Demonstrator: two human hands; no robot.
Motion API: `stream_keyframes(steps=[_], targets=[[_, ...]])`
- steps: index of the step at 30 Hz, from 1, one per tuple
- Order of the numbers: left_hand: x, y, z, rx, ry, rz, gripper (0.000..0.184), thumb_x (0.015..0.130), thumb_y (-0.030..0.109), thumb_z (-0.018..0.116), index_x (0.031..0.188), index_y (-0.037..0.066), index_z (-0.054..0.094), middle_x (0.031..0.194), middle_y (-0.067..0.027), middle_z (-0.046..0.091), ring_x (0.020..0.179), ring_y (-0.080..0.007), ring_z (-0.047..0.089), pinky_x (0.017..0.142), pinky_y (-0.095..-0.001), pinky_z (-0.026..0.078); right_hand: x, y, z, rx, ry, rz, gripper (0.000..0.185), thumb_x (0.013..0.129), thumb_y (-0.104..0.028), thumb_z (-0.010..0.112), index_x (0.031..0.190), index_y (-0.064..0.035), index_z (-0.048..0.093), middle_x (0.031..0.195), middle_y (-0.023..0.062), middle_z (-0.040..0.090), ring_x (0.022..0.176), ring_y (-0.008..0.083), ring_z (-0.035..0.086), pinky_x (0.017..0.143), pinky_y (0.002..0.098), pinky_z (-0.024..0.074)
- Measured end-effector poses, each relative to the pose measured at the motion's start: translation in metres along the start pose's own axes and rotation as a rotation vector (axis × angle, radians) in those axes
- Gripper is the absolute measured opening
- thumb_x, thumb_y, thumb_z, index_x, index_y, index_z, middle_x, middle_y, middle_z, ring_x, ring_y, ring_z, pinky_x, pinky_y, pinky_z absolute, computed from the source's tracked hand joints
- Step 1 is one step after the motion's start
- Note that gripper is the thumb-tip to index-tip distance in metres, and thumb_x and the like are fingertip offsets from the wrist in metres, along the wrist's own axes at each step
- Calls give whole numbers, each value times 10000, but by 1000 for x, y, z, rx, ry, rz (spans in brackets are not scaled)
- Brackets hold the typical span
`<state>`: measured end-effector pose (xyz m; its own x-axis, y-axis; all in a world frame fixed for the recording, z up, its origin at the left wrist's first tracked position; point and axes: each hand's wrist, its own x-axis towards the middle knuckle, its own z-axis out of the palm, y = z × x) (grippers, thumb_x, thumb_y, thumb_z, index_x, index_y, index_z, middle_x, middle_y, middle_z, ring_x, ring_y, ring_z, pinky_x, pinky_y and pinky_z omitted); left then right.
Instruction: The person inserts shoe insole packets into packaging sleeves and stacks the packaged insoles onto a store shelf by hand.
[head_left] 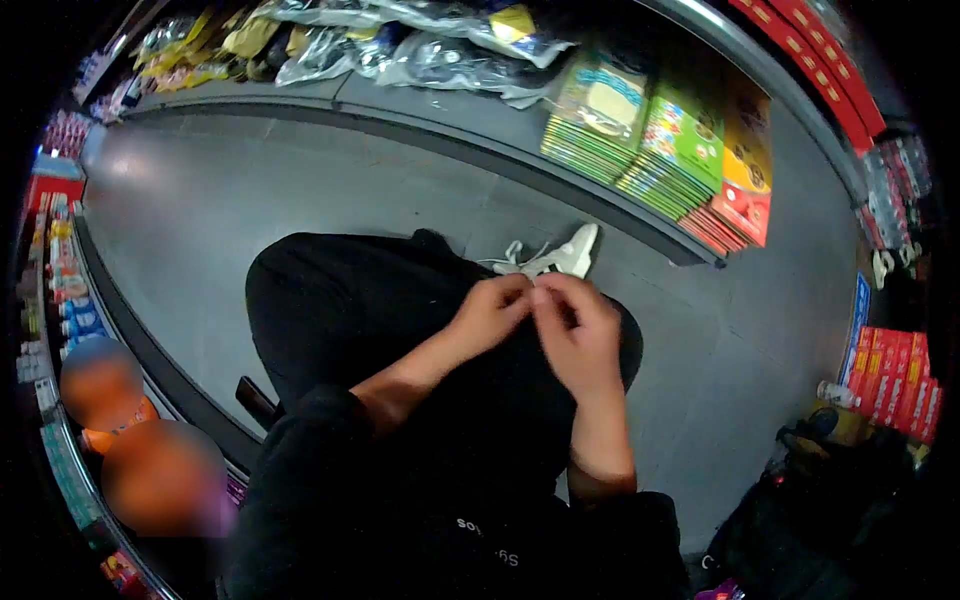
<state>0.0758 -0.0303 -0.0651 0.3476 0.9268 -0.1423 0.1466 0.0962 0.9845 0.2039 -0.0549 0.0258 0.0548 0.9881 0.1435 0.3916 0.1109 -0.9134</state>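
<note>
My left hand and my right hand meet above my lap, fingertips pinched together and touching. Whatever sits between the fingertips, if anything, is too small to make out. Both hands are closed. Beneath them are my black trousers, with the knees bent. Just beyond the fingers a white shoe with loose-looking laces rests on the floor.
Ahead runs a low shelf with plastic-wrapped packs and stacked green booklets. Red boxes stand at right, near a black bag. Shelves of bottles line the left. Grey floor lies between.
</note>
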Motion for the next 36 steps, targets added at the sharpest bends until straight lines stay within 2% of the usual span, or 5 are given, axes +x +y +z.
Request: stream_keyframes(steps=[4, 12, 24, 30, 36], targets=[[-6, 3, -15, 36, -187, 171, 210, 725, 75, 566, 926, 22, 596, 808, -121, 633, 729, -207, 612, 663, -313, 469, 2, 7, 27, -280, -227, -206, 191, 779, -174, 610, 940, -73, 592, 872, 105, 624, 702, 298, 607, 610, 365, 488], [-8, 36, -51, 571, -97, 186, 211, 780, 243, 574, 892, 65, 594, 825, -153, 621, 724, -369, 583, 618, -440, 461, 5, 17, 31, -102, -221, 145, 149, 792, -154, 625, 866, -29, 592, 687, 117, 593, 576, 233, 572, 530, 310, 438], [-78, 12, -276, 463, 765, -115, 252, 827, 194, 583, 989, 1, 585, 863, -105, 626, 738, -154, 571, 701, -287, 450, 5, 5, 40, -375, -274, 108, 165, 795, -176, 619, 880, -35, 606, 765, 114, 618, 624, 244, 594, 561, 313, 459], [-213, -147, -355, 951, 932, -848, 681, 706, 359, 708, 1237, 33, 431, 1224, -182, 486, 1145, -317, 462, 937, -400, 384, 7, 3, 43, -428, -304, 94, 160, 799, -179, 612, 876, -39, 602, 761, 118, 617, 625, 257, 595, 564, 328, 459], [-308, -165, -331, 860, 985, -1500, 1070, 574, 495, 769, 1361, 44, 203, 1249, -210, 460, 1171, -353, 433, 972, -417, 359, 6, 5, 49, -477, -333, 181, 163, 801, -179, 620, 881, -37, 607, 763, 132, 623, 638, 253, 613, 577, 327, 469]])
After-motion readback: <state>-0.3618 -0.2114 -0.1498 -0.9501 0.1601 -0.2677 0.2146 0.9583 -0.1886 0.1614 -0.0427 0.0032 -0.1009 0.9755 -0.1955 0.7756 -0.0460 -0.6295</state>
